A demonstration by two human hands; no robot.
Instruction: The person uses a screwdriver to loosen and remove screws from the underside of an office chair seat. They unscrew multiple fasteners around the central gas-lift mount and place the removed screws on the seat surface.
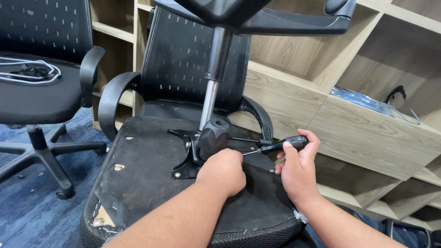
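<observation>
An office chair lies upside down with the underside of its seat (pixel 151 179) facing me. A black metal mechanism plate (pixel 186 154) is fixed there, and a gas cylinder (pixel 212 92) rises from it to the black base (pixel 275 20) overhead. My left hand (pixel 223 172) rests closed against the plate beside the black housing (pixel 212 138), near the screwdriver's tip. My right hand (pixel 298 167) grips a screwdriver by its black handle (pixel 287 144); its shaft points left toward the plate.
A second black mesh chair (pixel 41 92) stands at left with white cables (pixel 27 73) on its seat. Wooden shelving (pixel 358 124) fills the right and back, holding a plastic-wrapped item (pixel 367 101). The floor is blue carpet (pixel 27 211).
</observation>
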